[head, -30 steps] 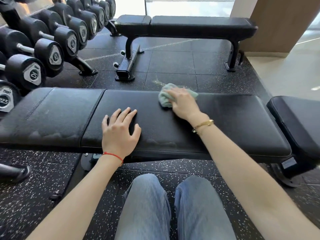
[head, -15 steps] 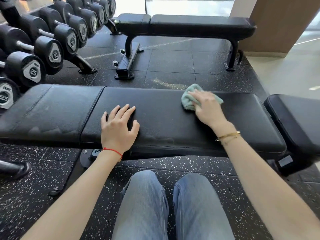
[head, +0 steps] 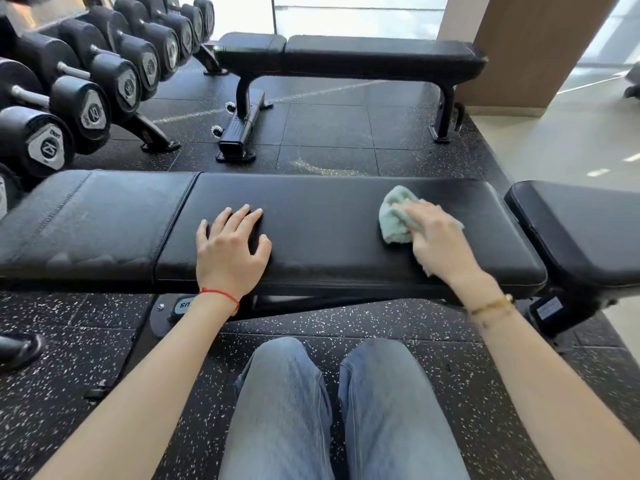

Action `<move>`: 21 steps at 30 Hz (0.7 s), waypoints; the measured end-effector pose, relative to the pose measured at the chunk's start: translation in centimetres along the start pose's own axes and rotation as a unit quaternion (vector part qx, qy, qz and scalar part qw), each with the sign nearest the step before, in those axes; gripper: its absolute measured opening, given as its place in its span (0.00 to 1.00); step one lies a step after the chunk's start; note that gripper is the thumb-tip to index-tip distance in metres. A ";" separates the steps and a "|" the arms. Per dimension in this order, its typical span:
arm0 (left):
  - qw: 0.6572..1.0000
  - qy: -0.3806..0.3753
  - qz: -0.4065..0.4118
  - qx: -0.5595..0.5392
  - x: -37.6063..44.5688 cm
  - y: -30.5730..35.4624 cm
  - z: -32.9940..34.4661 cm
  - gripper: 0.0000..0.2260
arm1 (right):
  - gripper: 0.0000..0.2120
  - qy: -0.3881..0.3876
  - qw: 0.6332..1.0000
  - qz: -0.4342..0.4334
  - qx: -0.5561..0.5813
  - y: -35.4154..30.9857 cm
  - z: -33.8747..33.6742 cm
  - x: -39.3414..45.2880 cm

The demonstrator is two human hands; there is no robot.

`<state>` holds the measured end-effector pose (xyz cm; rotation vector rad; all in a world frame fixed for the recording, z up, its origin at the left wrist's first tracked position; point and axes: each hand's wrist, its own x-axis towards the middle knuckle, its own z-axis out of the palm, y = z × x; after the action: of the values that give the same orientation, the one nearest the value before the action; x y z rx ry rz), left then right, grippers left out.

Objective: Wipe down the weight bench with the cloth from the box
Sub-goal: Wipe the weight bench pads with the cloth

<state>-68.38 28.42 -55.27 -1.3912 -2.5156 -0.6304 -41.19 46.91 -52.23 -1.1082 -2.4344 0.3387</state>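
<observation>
Right hand (head: 437, 241) presses crumpled green cloth (head: 393, 220) onto padded black bench (head: 329, 216).

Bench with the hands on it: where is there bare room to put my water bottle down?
The bench has two bare patches: between the left hand and the cloth, and the whole seat pad left of the left hand. The right end is crowded: the right hand presses the cloth there.
</observation>
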 end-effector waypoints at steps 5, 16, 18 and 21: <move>1.000 -0.009 -0.001 -0.004 0.1 0.0 0.0 0.25 | 0.22 -0.018 1.000 0.002 -0.022 -2.2 2.3 4.1; 0.995 -0.029 0.080 -0.056 0.5 5.4 -2.3 0.24 | 0.28 -0.109 0.986 -0.115 0.048 -1.5 -1.8 -5.7; 0.991 -0.030 0.102 -0.076 0.9 8.2 -2.6 0.23 | 0.28 -0.072 0.995 -0.066 0.030 1.3 -3.8 -5.9; 0.986 -0.039 0.136 -0.092 0.6 11.3 -2.0 0.22 | 0.26 -0.011 1.000 0.020 -0.003 4.5 -4.8 -4.6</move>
<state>-59.24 33.31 -50.25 -1.8174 -2.3086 -0.7807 -33.29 46.52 -51.15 -1.1618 -2.4363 0.3588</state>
